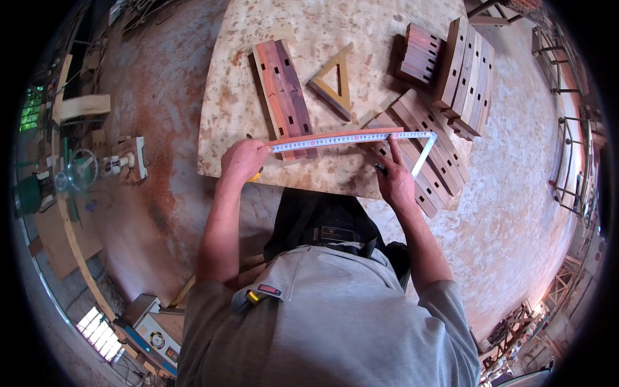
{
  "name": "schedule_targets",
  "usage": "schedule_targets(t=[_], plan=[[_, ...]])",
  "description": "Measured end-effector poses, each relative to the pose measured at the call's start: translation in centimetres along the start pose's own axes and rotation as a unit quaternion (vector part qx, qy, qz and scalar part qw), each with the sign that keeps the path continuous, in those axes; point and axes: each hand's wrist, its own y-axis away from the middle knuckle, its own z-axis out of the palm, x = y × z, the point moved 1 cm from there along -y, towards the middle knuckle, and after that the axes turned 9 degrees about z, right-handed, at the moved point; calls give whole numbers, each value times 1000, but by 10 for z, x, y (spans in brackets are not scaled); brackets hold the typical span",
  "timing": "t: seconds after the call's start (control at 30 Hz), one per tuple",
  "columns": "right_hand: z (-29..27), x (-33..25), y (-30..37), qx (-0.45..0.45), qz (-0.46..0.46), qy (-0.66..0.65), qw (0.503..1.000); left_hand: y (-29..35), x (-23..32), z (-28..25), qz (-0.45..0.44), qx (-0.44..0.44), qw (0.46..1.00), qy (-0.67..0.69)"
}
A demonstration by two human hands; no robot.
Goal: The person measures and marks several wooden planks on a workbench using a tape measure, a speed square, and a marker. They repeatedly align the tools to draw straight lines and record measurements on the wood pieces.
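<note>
A white tape measure blade with printed marks runs along a narrow reddish wood strip. Beyond its right end the blade folds sharply back toward me. My left hand is closed round the left end of strip and blade, with a bit of yellow casing showing beneath it. My right hand presses its index finger on the blade near the right end, its other fingers curled on a dark pen-like marker. Under the strip lies a pair of reddish-brown slotted boards. A wooden triangle square rests beyond the strip.
More slotted boards fan out under and beside my right hand. Stacked boards and a smaller dark block of slotted pieces sit at the far right of the stained worktop. A machine with a handwheel stands left.
</note>
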Motion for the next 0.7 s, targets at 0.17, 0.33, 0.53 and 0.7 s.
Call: schedule_targets(t=[0.17, 0.33, 0.53, 0.7], plan=[[7, 11, -2, 12, -2, 31, 999, -4, -3, 5, 24, 10, 1000, 1], [11, 17, -3, 34, -40, 29, 998, -4, -10, 9, 50, 24, 998, -10], [9, 11, -1, 25, -20, 3, 999, -7, -9, 8, 37, 19, 999, -11], [4, 7, 1, 20, -14, -3, 1000, -6, -8, 8, 43, 34, 998, -5]])
